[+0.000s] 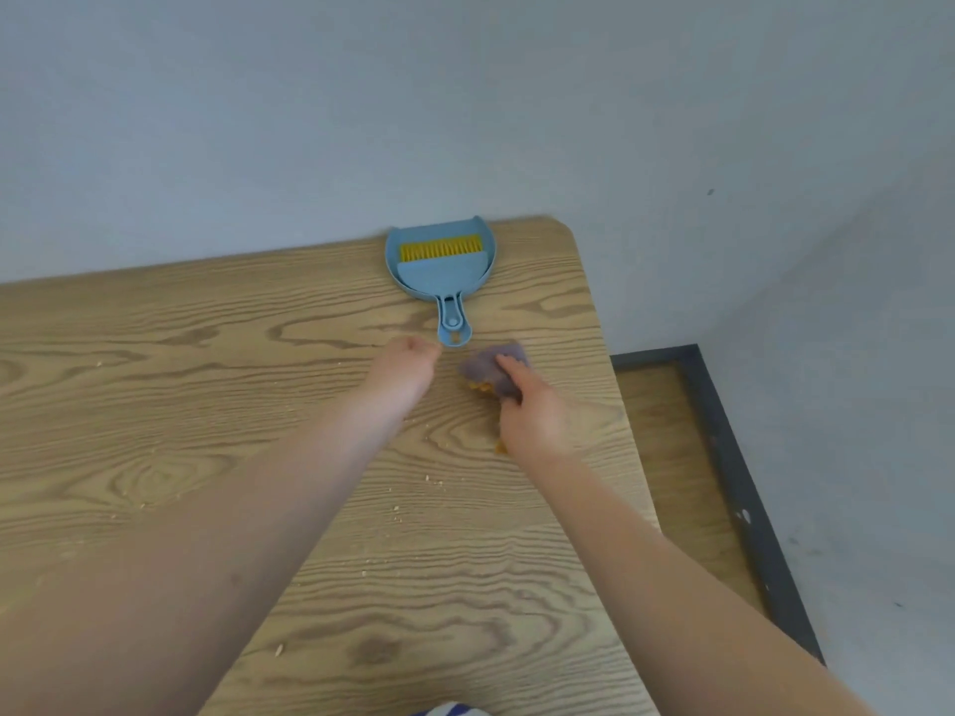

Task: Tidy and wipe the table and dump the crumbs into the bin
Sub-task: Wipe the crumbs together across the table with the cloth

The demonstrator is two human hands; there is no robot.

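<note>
Down at the bottom edge we see a scrap of striped cloth [452, 709], cut off so that we cannot tell what it belongs to. Both our forearms reach out over the wooden table [155, 385], which carries pale crumbs [434, 483] scattered across its grain — small, and some too faint to make out.

Farther on, our right hand [529, 410] grips a greyish rag [493, 372], fingers curled over its top. Orange bits [480, 387] show under the rag's near edge and another orange bit [500, 447] lies by the wrist; the hand hides whatever lies beneath it. Our left hand [405, 366] is blurred, its fingers bunched and curled near the tip of the dustpan handle; we cannot tell whether it touches the handle, and it seems to hold nothing.

Beyond the hands, against the wall [465, 95], lies the blue dustpan [438, 268] — flat on the table, handle toward us. Inside it sits a blue brush [442, 248] with yellow bristles. At the right, below the table edge, a dark-framed floor strip [723, 457] shows.
</note>
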